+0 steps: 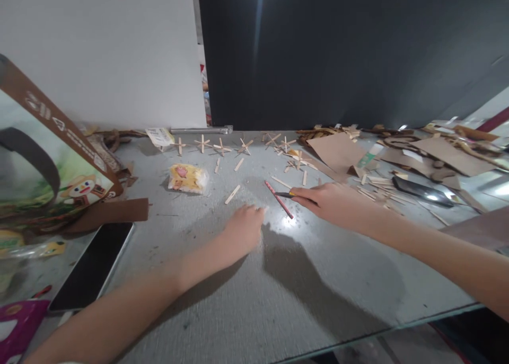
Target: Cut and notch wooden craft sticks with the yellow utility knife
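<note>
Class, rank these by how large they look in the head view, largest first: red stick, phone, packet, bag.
1. Bag
2. Phone
3. Packet
4. Red stick

The phone and bag probably gain some apparent size from nearness.

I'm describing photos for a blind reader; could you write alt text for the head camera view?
A person's right hand holds a slim, dark-tipped tool at a thin red stick on a gray table, the left hand close by. Crossed wooden sticks lie beyond; a dark phone lies at the left.
</note>
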{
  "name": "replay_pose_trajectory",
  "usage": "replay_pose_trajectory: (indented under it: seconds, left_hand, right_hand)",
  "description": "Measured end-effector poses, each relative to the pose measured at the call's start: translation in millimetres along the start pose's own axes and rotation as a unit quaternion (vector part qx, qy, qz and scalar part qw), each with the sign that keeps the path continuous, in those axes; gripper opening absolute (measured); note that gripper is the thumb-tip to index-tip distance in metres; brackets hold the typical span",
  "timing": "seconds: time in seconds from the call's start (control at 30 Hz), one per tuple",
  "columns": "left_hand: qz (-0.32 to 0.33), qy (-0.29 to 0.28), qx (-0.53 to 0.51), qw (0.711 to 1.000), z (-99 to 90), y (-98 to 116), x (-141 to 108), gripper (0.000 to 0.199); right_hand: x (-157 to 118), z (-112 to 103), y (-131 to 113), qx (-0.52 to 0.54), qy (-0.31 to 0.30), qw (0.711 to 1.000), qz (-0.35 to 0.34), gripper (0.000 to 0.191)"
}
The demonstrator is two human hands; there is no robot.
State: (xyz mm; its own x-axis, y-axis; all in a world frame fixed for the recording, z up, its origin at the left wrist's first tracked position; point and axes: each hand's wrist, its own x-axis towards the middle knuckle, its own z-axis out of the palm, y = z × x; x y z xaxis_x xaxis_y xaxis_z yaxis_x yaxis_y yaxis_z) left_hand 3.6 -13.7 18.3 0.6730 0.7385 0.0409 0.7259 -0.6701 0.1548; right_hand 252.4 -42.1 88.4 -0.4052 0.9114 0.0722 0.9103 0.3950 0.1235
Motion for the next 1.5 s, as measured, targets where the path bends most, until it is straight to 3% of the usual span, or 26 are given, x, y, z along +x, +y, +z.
replay_pose_trajectory:
  seconds: [0.17,0.27,0.37,0.53,0.83,1.33,1.5]
  left_hand:
    - [-0.060,-0.012,-0.146,0.987,-0.2,-11,9,0.030]
    - [0.014,0.029,-0.182,0.983,-3.0,-26,17,0.038]
    - [0.106,0.010,-0.197,0.975,-3.3,-40,21,0.049]
    - [0.082,-0.009,-0.230,0.970,6.0,-44,21,0.077]
    - [0.069,0.018,-0.227,0.971,16.7,-43,20,0.072]
    - [0.068,0.018,-0.224,0.972,13.7,-41,21,0.070]
    - [0.066,0.011,-0.217,0.974,14.0,-42,21,0.073]
  right_hand:
    - [4,-4,-8,-0.003,-0.071,0.997,0.002,0.037]
    - [7,-6,-12,0.006,-0.109,0.994,-0.014,0.035]
    - [10,-2,-12,0.024,-0.122,0.992,-0.034,0.035]
    - [14,9,-12,0.035,-0.107,0.992,-0.054,0.034]
    - [18,14,-19,0.038,-0.105,0.991,-0.075,0.031]
    - [17,11,-22,0.050,-0.121,0.990,-0.059,0.032]
    - [25,3,-23,0.067,-0.154,0.982,-0.084,0.030]
